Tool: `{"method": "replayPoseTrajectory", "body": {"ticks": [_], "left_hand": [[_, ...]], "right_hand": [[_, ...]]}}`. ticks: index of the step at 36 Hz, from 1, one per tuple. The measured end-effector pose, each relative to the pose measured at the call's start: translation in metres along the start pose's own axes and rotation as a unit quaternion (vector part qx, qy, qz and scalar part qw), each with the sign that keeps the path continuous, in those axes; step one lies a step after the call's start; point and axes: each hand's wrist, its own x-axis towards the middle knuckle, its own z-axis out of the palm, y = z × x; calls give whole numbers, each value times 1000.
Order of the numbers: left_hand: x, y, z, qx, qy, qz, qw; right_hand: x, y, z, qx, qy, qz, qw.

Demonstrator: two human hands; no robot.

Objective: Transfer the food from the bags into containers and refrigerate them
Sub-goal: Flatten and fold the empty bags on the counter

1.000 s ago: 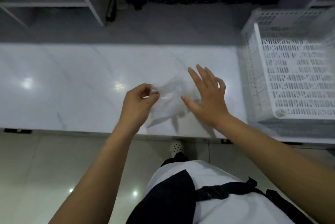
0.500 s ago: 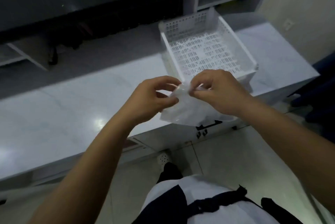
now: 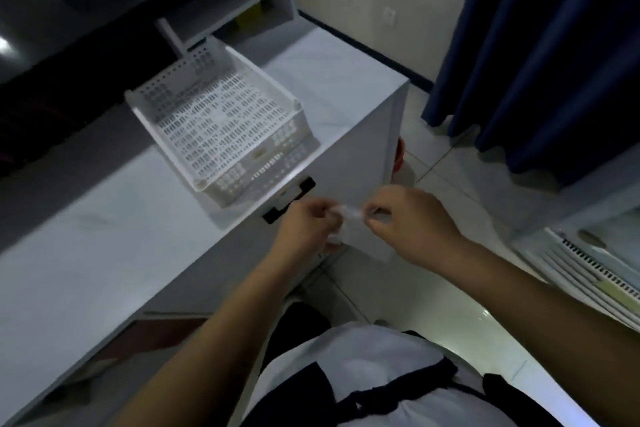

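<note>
Presently, at the near edge of a white counter:
Left hand (image 3: 308, 229): fingers curled, pinching one end of a thin clear plastic bag (image 3: 349, 219).
Right hand (image 3: 408, 222): fingers curled, pinching the other end of the same bag, just right of the left hand.
Bag: stretched between both hands, held off the counter's near right corner, above the floor; looks empty and crumpled, though blur makes its contents hard to read.
Step in hand: judged to be handling a bag by its rim, either opening it or gathering it up; no food and no container visible.
Next move: likely calls for a firm two-handed grip on slippery film, and somewhere to put the bag, since nothing to fill lies within reach.
Counter (image 3: 104, 236): pale marble-look top, bare apart from a basket; a dark handle on the front face, near the hands.
Basket (image 3: 221, 125): white perforated plastic, seemingly empty, standing on the counter's far right end, well apart from the hands.
Room: dim; dark shelving far left, blue curtain (image 3: 554, 46) far right, tiled floor (image 3: 450, 167) below.
Near right: white appliance with a ribbed edge (image 3: 595, 271), possibly an open refrigerator; cannot say for certain.
</note>
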Motion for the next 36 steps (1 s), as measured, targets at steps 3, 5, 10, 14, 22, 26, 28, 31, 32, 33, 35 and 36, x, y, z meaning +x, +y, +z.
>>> {"method": "replayPoseTrajectory", "body": {"ticks": [3,5,10,14,22,26,28,31,32,33,35,36], "left_hand": [[3,14,29,-79,-9,-43,996],[9,23,43,-125,-19,-83,989],[32,40,62,-209,-105,-142,962],[60,49,68,-196,-202,-133,950],[133,72,69,-68,-297,42,952],[165,91,74,-24,-302,107,947],[178,100,79,-63,-328,115,936],[192,115,90,-117,-334,125,927],[196,120,93,-119,-324,136,929],[200,125,96,-116,-315,146,931],[209,134,100,-95,-297,165,936],[213,138,102,-74,-286,180,938]], "right_hand": [[-20,17,4,-18,2,18,1000],[-29,27,7,-16,18,29,999],[-33,52,8,30,83,69,994],[-22,69,3,-17,160,107,981],[32,101,-39,75,250,194,946],[63,117,-66,357,224,270,866],[77,123,-75,442,210,280,826],[95,133,-83,494,198,287,796],[100,136,-85,503,193,288,792],[105,139,-87,513,189,286,787],[113,145,-94,514,194,276,788],[118,150,-99,495,200,268,802]]}}
